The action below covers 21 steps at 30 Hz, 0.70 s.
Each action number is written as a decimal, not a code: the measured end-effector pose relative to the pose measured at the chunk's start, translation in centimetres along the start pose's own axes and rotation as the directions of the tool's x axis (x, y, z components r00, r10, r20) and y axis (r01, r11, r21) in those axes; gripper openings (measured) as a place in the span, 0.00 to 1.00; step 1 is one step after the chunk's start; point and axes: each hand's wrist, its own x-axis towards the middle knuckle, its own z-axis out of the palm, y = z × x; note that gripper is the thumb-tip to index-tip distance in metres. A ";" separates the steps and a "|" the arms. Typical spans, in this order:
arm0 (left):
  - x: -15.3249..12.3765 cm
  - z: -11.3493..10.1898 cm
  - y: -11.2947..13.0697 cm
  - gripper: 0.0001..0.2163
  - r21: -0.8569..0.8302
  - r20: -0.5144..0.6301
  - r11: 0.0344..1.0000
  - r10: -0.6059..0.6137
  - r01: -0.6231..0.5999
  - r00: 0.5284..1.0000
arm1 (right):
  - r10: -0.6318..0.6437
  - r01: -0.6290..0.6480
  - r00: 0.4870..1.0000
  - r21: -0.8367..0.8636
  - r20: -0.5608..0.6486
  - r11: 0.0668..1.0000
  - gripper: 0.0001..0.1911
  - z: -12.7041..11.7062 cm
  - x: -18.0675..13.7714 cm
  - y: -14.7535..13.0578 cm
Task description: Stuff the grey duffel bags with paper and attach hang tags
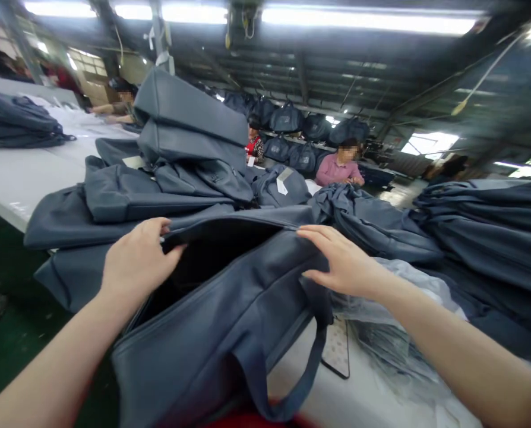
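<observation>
A dark blue-grey duffel bag (203,351) lies before me, tilted, its long zip opening gaping and its inside dark. My left hand (136,258) grips the rim at the left of the opening, thumb and fingers curled over the edge. At the far right end of the opening, my right hand (343,261) holds the bag's corner, fingers on top near the zip and thumb against the side. A carrying strap (287,398) loops down from the near side of the bag.
More blue-grey bags (189,137) are piled behind on the white table (2,172). Folded bags (492,238) are stacked at right. Clear plastic wrapping (394,333) and a phone-like flat object (338,348) lie beside the bag. Co-workers, one in a pink top (334,169), sit further back.
</observation>
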 end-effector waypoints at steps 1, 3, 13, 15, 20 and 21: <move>0.5 -0.4 1.2 0.16 -0.068 -0.037 0.994 0.087 -0.089 0.996 | 0.021 -0.021 1.000 -0.024 -0.017 0.999 0.36 0.6 0.1 1.3; 1.7 -1.0 4.1 0.12 -0.178 -0.056 0.936 0.298 -0.303 0.953 | 0.045 -0.047 0.997 -0.041 -0.055 0.998 0.36 2.1 0.6 3.3; 6.5 1.6 17.1 0.15 -0.080 0.296 0.695 0.701 -0.714 0.649 | 0.074 -0.065 0.970 0.043 -0.232 0.997 0.24 5.0 1.3 4.5; 7.0 2.4 19.0 0.15 -0.055 0.358 0.696 0.683 -0.716 0.636 | 0.071 -0.056 0.960 0.062 -0.272 0.997 0.23 5.2 1.0 4.6; 9.1 4.6 21.7 0.11 -0.062 0.528 0.707 0.622 -0.704 0.578 | 0.085 -0.062 0.940 0.082 -0.331 0.995 0.20 5.4 0.3 5.1; 9.4 4.9 21.9 0.11 -0.068 0.548 0.715 0.609 -0.695 0.573 | 0.085 -0.061 0.939 0.082 -0.334 0.995 0.20 5.4 0.2 5.2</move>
